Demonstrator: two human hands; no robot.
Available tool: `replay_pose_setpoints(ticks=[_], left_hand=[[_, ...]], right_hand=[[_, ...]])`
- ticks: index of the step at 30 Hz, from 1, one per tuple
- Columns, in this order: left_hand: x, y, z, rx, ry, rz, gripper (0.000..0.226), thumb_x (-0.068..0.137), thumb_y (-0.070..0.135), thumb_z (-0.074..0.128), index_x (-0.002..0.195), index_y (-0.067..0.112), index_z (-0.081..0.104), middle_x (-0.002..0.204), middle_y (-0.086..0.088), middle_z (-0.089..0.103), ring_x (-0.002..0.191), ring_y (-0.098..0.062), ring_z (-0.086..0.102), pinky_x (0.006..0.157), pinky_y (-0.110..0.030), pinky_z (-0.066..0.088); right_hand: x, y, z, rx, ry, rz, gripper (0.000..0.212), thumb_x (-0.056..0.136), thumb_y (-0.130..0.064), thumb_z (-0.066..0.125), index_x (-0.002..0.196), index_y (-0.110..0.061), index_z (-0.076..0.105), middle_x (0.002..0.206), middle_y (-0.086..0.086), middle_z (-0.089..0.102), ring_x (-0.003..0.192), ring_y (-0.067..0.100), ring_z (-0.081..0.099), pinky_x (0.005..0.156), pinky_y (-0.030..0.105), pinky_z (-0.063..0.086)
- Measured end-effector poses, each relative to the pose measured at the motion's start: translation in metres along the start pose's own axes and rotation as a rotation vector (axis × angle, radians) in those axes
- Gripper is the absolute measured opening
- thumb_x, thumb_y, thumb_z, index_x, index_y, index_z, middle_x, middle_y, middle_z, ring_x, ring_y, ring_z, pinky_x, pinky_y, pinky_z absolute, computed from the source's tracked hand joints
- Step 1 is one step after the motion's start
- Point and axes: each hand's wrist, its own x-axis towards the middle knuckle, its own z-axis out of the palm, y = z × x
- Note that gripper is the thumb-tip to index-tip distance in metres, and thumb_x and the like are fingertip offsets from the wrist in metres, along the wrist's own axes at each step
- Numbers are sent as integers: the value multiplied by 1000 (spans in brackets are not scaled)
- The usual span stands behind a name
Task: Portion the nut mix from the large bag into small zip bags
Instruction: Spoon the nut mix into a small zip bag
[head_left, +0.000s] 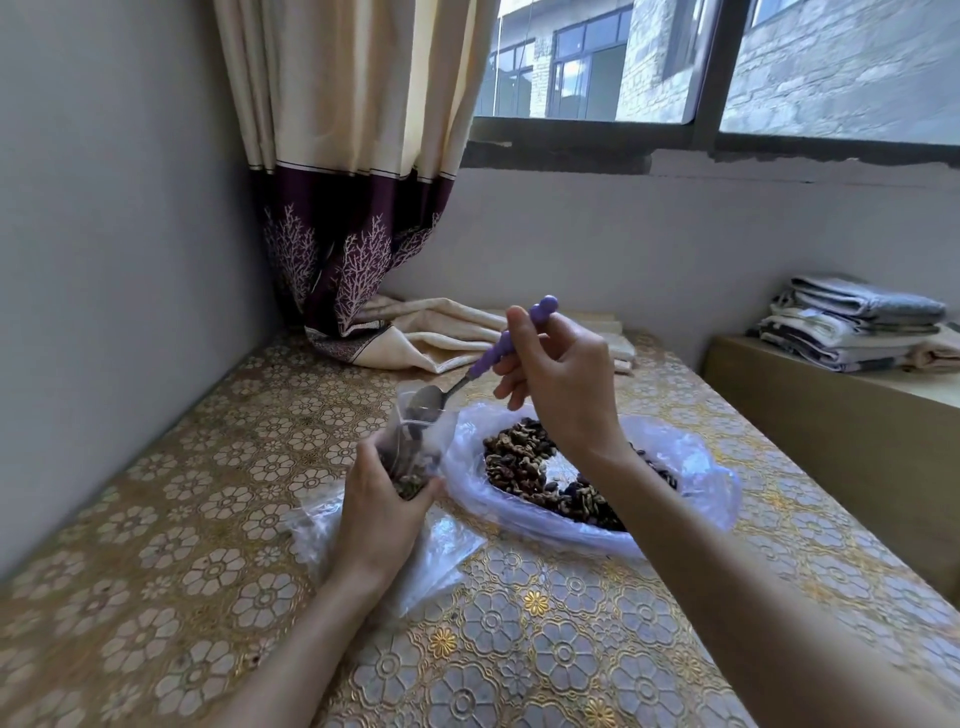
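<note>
Left hand (382, 506) grips the small clear zip bag (415, 441); right-hand fingers (519, 332) pinch the purple-handled metal spoon (470, 376) at its mouth at frame centre; a slack mouth could spill nuts onto the surface.

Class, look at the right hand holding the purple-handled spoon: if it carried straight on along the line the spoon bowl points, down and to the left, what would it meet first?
Probably the small zip bag gripped by the left hand: the spoon in the right hand already has its bowl at the bag's open mouth, though depth is unclear.
</note>
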Motion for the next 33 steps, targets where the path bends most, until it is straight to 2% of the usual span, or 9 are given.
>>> replay_pose_setpoints(ticks=[4,7,9,12,17,20,25,29,33], left_hand=[[1,-2,1,-4,5,-25,63,73,29,76,121,17,37,115,-3,52,104,-18,53,88,-35,48],[2,-3,0,3,28,-36,66,72,30,77,121,16,35,116,-5,51,106,-19,52,85,-32,47],[2,-4,0,1,30,-33,66,71,30,77,121,18,35,116,-5,51,105,-19,51,82,-27,45],[1,-5,1,6,37,-19,61,72,28,77,117,19,37,113,-4,53,101,-16,52,68,-12,39],[1,-5,1,0,39,-15,57,73,28,76,111,25,33,111,-2,52,100,-16,52,63,-12,36],[0,-4,1,4,40,-7,57,73,27,76,111,24,34,109,-2,52,98,-16,52,63,-12,35],[1,-4,1,11,42,-11,59,72,28,76,116,17,38,108,-1,52,96,-15,52,62,-12,35],[1,-4,2,12,40,-18,62,72,27,77,119,13,39,109,-2,53,97,-16,52,63,-11,35],[2,-3,2,4,32,-24,63,72,25,77,121,12,38,110,-3,53,97,-15,51,63,-10,35]], right_hand=[[0,-2,-3,19,11,-49,33,97,-20,50,70,-4,61,65,7,71,45,21,57,42,25,45],[-1,1,-14,64,89,-40,34,97,-20,49,66,-11,59,63,5,71,43,18,56,41,22,43],[-2,6,-24,111,169,5,33,97,-20,48,67,-14,59,61,5,70,42,17,55,40,20,43],[-4,18,-45,143,319,99,30,97,-21,50,70,-12,61,55,2,67,41,14,57,39,19,43],[-12,45,-85,-2,458,233,26,96,-24,50,75,-11,59,57,5,65,42,13,58,39,20,44],[-18,59,-102,-161,475,289,25,96,-24,50,74,-12,56,64,13,65,42,13,58,38,20,44],[-28,68,-112,-358,451,297,27,95,-25,51,73,-11,58,61,10,66,42,11,59,44,25,47],[-33,70,-108,-391,398,307,26,95,-23,51,72,-12,58,55,-2,64,43,8,58,50,27,48],[-37,73,-99,-319,360,359,25,95,-20,53,74,-8,60,49,-6,64,42,5,57,45,17,45]])
